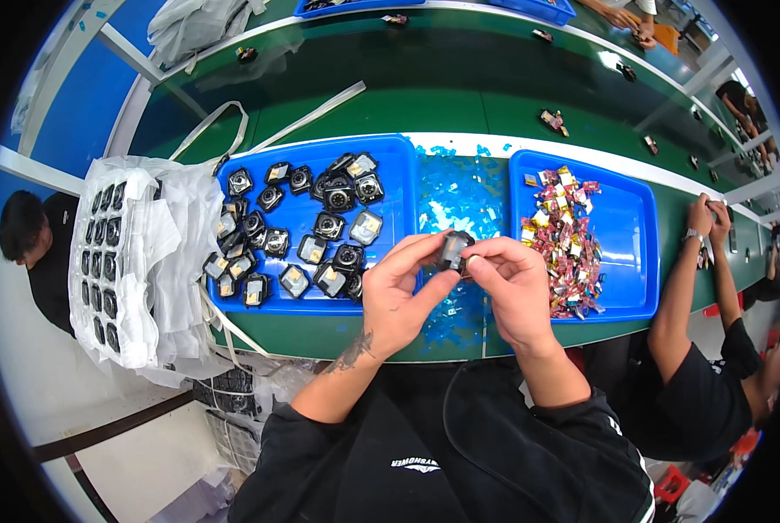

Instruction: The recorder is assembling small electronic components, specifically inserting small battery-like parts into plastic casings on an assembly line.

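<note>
In front of my chest, between the two blue trays, my left hand (399,288) grips a small black smartwatch case (453,251) from the left with thumb and fingers. My right hand (519,292) pinches the same case at its right edge; what else its fingertips hold is too small to tell. To the left, a blue tray (410,187) holds many similar black cases (329,225), some showing a round window, others a grey-and-tan inside. To the right, another blue tray (630,248) carries a heap of small pink, yellow and silver parts (566,240).
Scraps of blue film (460,196) litter the green table between the trays. Left stands a stack of white packing trays (133,261) with black cases. Beyond runs a green conveyor belt (442,78) with scattered parts. A co-worker's arms (686,270) reach in at right; another person (41,253) is at left.
</note>
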